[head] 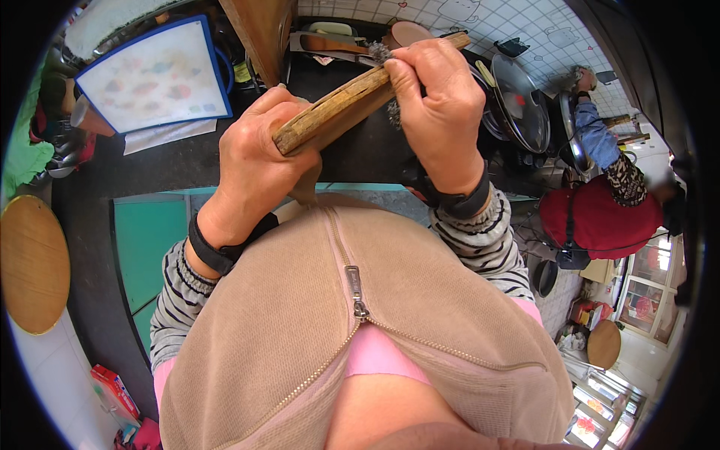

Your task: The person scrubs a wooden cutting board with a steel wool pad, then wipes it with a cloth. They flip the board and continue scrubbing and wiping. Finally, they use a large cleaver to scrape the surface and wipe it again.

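A thick wooden board point(337, 107), likely a cutting board, is held tilted above the dark counter with its worn, cracked edge turned up. My left hand point(256, 143) grips its near end, the fingers partly hidden under it. Farther along, my right hand point(441, 104) is closed over the same edge. Grey steel wool point(380, 52) sticks out from under the right hand on both sides of the board, pressed against the wood. The board's lower face is mostly hidden.
A blue-rimmed white cutting board point(152, 79) stands at the left. A brown wooden panel point(256, 34) rises behind. Glass-lidded pans point(517, 104) stand at the right. Another person in a red top point(599, 216) works farther right, an arm stretched to the tiled wall point(520, 22).
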### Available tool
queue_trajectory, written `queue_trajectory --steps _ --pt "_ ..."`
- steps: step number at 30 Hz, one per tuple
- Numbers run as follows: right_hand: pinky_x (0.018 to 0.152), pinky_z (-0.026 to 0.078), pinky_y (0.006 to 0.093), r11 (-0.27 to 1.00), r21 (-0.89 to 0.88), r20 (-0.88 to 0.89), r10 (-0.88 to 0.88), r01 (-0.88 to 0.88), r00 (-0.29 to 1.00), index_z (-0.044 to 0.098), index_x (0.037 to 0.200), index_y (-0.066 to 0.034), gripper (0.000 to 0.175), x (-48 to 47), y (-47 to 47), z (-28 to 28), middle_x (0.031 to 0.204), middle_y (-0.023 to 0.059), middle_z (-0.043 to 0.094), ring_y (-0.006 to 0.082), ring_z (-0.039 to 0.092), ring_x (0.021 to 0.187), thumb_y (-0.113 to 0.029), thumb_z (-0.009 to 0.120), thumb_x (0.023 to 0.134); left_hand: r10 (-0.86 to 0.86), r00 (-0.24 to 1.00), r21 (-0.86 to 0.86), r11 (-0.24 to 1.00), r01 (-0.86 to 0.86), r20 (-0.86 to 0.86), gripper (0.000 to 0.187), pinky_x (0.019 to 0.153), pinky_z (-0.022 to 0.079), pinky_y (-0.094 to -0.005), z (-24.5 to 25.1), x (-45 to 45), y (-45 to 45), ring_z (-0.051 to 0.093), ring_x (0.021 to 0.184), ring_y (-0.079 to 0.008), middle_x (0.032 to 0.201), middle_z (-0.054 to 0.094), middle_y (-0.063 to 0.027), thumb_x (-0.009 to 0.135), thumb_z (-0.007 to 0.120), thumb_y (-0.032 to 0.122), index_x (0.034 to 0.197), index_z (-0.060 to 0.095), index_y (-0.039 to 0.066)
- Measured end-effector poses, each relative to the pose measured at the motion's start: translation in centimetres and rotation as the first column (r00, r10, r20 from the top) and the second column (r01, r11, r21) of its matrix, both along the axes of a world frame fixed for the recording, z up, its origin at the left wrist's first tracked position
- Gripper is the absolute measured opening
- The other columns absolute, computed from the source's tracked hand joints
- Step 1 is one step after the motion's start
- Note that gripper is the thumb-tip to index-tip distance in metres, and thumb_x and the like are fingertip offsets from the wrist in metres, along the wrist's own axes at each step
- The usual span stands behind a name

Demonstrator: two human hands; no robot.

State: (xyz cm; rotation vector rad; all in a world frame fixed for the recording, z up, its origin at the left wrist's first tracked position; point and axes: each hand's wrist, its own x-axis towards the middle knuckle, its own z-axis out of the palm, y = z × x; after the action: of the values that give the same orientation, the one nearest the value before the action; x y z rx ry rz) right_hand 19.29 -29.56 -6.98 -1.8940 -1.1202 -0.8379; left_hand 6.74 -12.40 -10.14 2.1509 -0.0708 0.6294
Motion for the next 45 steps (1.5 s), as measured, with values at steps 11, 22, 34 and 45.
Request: queue_trajectory --steps 11,22,34,45 --pt "0.068 0.048 0.046 0.985 -0.175 -0.15 -0.039 0.012 0.988 0.058 0.074 -0.0007 0.013 3.1 -1.2 -1.8 0.076 0.014 0.055 0.0356 0.057 0.076 -0.004 0.069 0.081 0.054 0.998 -0.008 0.999 -0.054 0.013 0.023 0.073 0.049 -0.0303 0.0 -0.1 -0.4 0.057 0.075 -0.0231 0.087 0.058 -0.0116 0.071 0.072 -0.002 0.093 0.066 -0.004" --pt "0.071 0.052 0.0403 0.992 -0.08 -0.02 0.1 -0.101 0.995 0.067 0.087 -0.0034 0.007 3.1 -1.8 -0.3 0.08 0.0111 0.061 0.0311 0.062 0.077 -0.003 0.073 0.083 0.012 1.0 0.047 0.999 -0.013 0.019 0.029 0.074 0.05 -0.0309 0.1 0.5 -0.8 0.06 0.078 -0.0253 0.091 0.062 -0.0114 0.068 0.069 -0.005 0.097 0.067 -0.005" --pt "0.067 0.05 0.0398 0.971 -0.063 0.191 0.239 -0.232 0.952 0.066 0.086 0.001 0.011 -1.9 2.6 0.3 0.08 0.0124 0.06 0.0306 0.06 0.074 0.004 0.071 0.077 0.016 0.989 0.028 0.999 -0.021 0.145 0.02 0.071 0.055 -0.0356 -1.4 1.6 -0.4 0.066 0.081 -0.0298 0.089 0.067 -0.008 0.068 0.078 0.004 0.086 0.068 0.004" --pt "0.076 0.051 0.0442 0.993 -0.026 0.243 0.121 -0.119 0.962 0.065 0.084 -0.0001 0.015 -1.7 2.5 -1.1 0.085 0.0147 0.061 0.0327 0.062 0.083 -0.003 0.067 0.07 0.055 0.99 0.048 0.997 -0.062 0.133 0.025 0.072 0.055 -0.0371 -1.1 0.4 0.2 0.066 0.079 -0.0315 0.087 0.066 -0.0103 0.067 0.075 0.001 0.092 0.072 0.004"
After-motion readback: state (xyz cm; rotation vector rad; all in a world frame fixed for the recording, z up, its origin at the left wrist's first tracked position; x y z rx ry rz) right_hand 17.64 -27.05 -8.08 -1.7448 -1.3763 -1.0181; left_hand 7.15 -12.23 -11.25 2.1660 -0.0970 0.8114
